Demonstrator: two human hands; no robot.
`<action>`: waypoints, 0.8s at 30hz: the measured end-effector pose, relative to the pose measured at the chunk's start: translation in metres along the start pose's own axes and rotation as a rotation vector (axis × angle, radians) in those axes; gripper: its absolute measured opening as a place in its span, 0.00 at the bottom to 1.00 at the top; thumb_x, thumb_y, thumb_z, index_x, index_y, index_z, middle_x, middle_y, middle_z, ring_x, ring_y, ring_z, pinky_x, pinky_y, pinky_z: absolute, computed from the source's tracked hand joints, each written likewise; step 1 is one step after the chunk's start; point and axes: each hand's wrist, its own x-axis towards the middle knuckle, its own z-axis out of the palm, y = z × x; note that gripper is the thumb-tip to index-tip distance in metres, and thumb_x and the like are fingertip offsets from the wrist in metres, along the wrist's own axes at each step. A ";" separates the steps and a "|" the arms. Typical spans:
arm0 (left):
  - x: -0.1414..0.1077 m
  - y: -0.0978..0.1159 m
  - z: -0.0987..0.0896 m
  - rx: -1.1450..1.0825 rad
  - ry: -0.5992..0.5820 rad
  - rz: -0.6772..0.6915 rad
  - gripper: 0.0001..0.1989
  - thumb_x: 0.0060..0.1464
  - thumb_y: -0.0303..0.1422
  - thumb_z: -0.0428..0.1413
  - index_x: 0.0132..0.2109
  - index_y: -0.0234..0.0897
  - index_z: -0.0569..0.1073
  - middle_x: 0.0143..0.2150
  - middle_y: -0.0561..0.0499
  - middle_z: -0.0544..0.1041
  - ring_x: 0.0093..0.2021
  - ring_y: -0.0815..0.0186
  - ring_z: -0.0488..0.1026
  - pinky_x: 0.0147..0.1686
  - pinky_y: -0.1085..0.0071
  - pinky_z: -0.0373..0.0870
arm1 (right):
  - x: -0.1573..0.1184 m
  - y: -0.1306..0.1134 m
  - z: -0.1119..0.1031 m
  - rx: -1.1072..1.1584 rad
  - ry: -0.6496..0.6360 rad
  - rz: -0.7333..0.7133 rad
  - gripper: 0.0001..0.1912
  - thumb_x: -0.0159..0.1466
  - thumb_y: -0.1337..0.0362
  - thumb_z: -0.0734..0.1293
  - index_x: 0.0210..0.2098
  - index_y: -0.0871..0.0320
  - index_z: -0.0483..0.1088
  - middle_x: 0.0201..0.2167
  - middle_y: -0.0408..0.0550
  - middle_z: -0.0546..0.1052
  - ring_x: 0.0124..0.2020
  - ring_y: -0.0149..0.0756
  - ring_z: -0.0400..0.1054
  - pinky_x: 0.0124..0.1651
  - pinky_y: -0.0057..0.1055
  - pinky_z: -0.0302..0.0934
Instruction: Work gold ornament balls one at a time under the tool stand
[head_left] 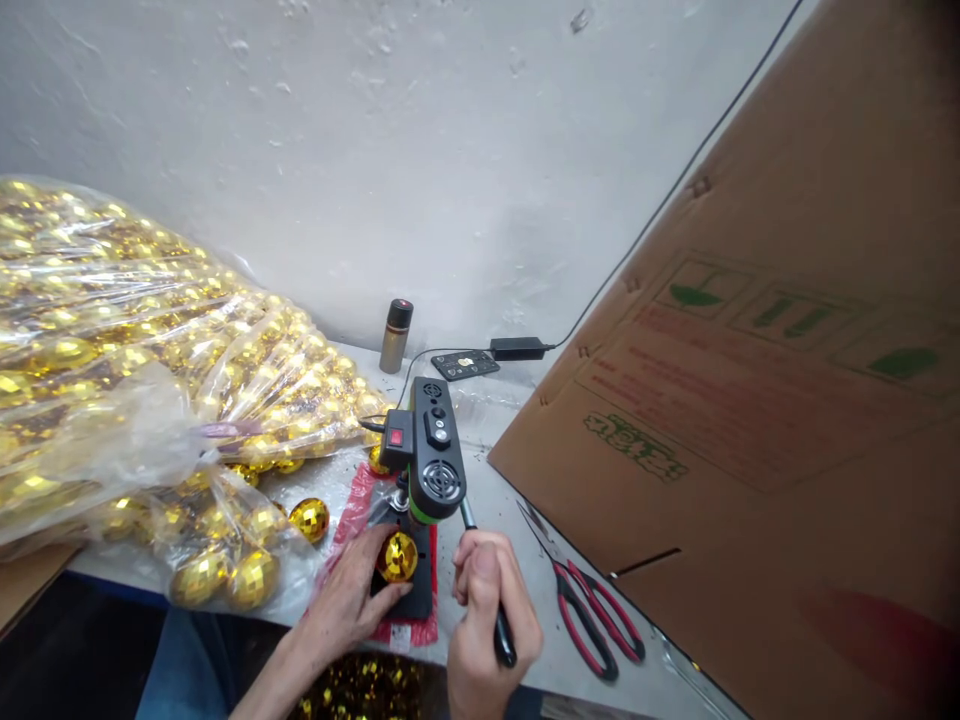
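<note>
My left hand (351, 595) holds a small gold mirror ball (398, 556) on the black base of a small bench drill press (429, 450). The ball sits under the machine's head, between my thumb and fingers. My right hand (486, 610) is closed around the press's black lever handle (501, 632), to the right of the base. A red mat (352, 520) lies under the machine.
Large clear bags of gold mirror balls (135, 340) fill the left of the bench; a loose ball (310, 519) lies nearby. Red-handled scissors (592, 620) lie right of my hand. A big cardboard sheet (750, 400) leans at right. A metal flask (395, 335) and power adapter (517, 348) stand by the wall.
</note>
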 end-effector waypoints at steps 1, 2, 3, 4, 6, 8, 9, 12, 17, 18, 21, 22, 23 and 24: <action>-0.002 0.000 0.000 -0.009 -0.006 -0.004 0.28 0.62 0.40 0.64 0.67 0.42 0.72 0.64 0.37 0.81 0.63 0.44 0.79 0.64 0.45 0.77 | -0.001 0.000 0.000 0.002 0.002 0.001 0.17 0.78 0.68 0.60 0.31 0.55 0.68 0.26 0.40 0.66 0.28 0.28 0.64 0.30 0.24 0.59; -0.002 0.000 0.001 -0.020 -0.007 -0.014 0.28 0.63 0.40 0.63 0.68 0.42 0.72 0.64 0.37 0.81 0.63 0.45 0.79 0.65 0.46 0.76 | -0.001 0.000 0.000 0.003 0.003 0.002 0.18 0.78 0.67 0.60 0.30 0.55 0.67 0.26 0.40 0.66 0.28 0.29 0.64 0.30 0.25 0.59; -0.002 0.000 0.002 -0.030 -0.005 -0.032 0.28 0.63 0.41 0.63 0.68 0.42 0.72 0.65 0.37 0.80 0.63 0.45 0.79 0.65 0.46 0.76 | -0.001 0.000 0.000 0.004 0.005 0.005 0.18 0.78 0.67 0.60 0.30 0.55 0.67 0.26 0.40 0.66 0.28 0.29 0.64 0.30 0.25 0.59; -0.002 -0.001 0.003 -0.039 0.000 -0.056 0.29 0.63 0.41 0.63 0.68 0.42 0.71 0.65 0.37 0.80 0.64 0.45 0.79 0.65 0.46 0.76 | -0.001 -0.001 0.000 0.004 0.007 0.009 0.18 0.78 0.67 0.60 0.30 0.55 0.67 0.26 0.40 0.66 0.28 0.29 0.64 0.30 0.25 0.59; 0.000 -0.004 0.004 -0.043 0.026 -0.110 0.30 0.63 0.43 0.63 0.68 0.42 0.71 0.66 0.37 0.79 0.65 0.44 0.78 0.65 0.45 0.76 | 0.003 -0.005 0.001 0.001 0.004 0.026 0.18 0.78 0.66 0.60 0.30 0.55 0.67 0.26 0.40 0.66 0.28 0.29 0.64 0.30 0.25 0.58; 0.003 -0.008 0.004 -0.024 0.062 -0.153 0.30 0.62 0.45 0.63 0.68 0.42 0.72 0.67 0.37 0.79 0.67 0.42 0.76 0.67 0.42 0.73 | 0.010 -0.010 0.002 -0.009 -0.005 0.052 0.19 0.78 0.65 0.60 0.29 0.55 0.67 0.25 0.39 0.65 0.26 0.28 0.63 0.29 0.25 0.58; 0.004 -0.010 0.003 -0.010 0.075 -0.168 0.30 0.62 0.45 0.62 0.67 0.42 0.73 0.67 0.37 0.79 0.68 0.42 0.75 0.68 0.40 0.71 | 0.013 -0.014 0.002 -0.017 -0.011 0.068 0.19 0.79 0.65 0.60 0.29 0.55 0.67 0.25 0.39 0.65 0.25 0.28 0.62 0.28 0.25 0.57; 0.008 -0.013 -0.002 0.011 0.067 -0.199 0.29 0.63 0.46 0.61 0.68 0.43 0.72 0.66 0.39 0.80 0.67 0.42 0.74 0.69 0.37 0.67 | 0.023 -0.022 0.004 -0.052 -0.026 0.093 0.21 0.79 0.63 0.60 0.28 0.54 0.65 0.23 0.37 0.64 0.22 0.26 0.58 0.26 0.24 0.55; 0.016 -0.011 -0.013 0.000 -0.008 -0.227 0.29 0.65 0.47 0.59 0.69 0.45 0.72 0.63 0.41 0.81 0.66 0.44 0.74 0.69 0.38 0.64 | 0.026 -0.025 0.003 -0.074 -0.033 0.100 0.21 0.79 0.61 0.60 0.28 0.54 0.64 0.23 0.37 0.64 0.22 0.27 0.57 0.24 0.24 0.54; 0.017 -0.011 -0.013 0.003 -0.016 -0.221 0.29 0.65 0.47 0.60 0.69 0.45 0.72 0.63 0.41 0.81 0.66 0.44 0.74 0.69 0.38 0.64 | 0.025 -0.024 0.003 -0.066 -0.039 0.101 0.21 0.79 0.60 0.60 0.28 0.54 0.64 0.23 0.37 0.64 0.22 0.27 0.58 0.24 0.24 0.54; 0.017 -0.011 -0.012 0.021 -0.028 -0.170 0.29 0.65 0.46 0.60 0.68 0.44 0.72 0.65 0.39 0.79 0.67 0.43 0.72 0.69 0.38 0.65 | 0.023 -0.021 0.003 -0.042 -0.051 0.106 0.20 0.79 0.60 0.60 0.28 0.54 0.65 0.24 0.38 0.65 0.23 0.27 0.59 0.25 0.24 0.56; 0.015 -0.011 -0.011 0.029 -0.032 -0.145 0.28 0.65 0.46 0.60 0.68 0.43 0.72 0.66 0.39 0.79 0.67 0.43 0.72 0.68 0.38 0.65 | 0.022 -0.021 0.002 -0.041 -0.050 0.106 0.20 0.79 0.60 0.60 0.28 0.54 0.65 0.24 0.38 0.65 0.23 0.27 0.59 0.25 0.24 0.56; 0.013 -0.010 -0.010 0.038 -0.038 -0.118 0.28 0.64 0.45 0.61 0.68 0.43 0.73 0.66 0.39 0.79 0.66 0.43 0.72 0.68 0.39 0.66 | 0.022 -0.020 0.002 -0.043 -0.047 0.105 0.20 0.79 0.60 0.60 0.28 0.54 0.64 0.24 0.38 0.65 0.23 0.27 0.59 0.25 0.24 0.56; 0.011 -0.010 -0.009 0.047 -0.042 -0.094 0.28 0.64 0.45 0.61 0.68 0.44 0.73 0.66 0.39 0.79 0.66 0.43 0.73 0.68 0.40 0.67 | 0.021 -0.020 0.002 -0.045 -0.043 0.102 0.20 0.79 0.60 0.60 0.28 0.54 0.64 0.24 0.38 0.65 0.23 0.27 0.59 0.25 0.24 0.56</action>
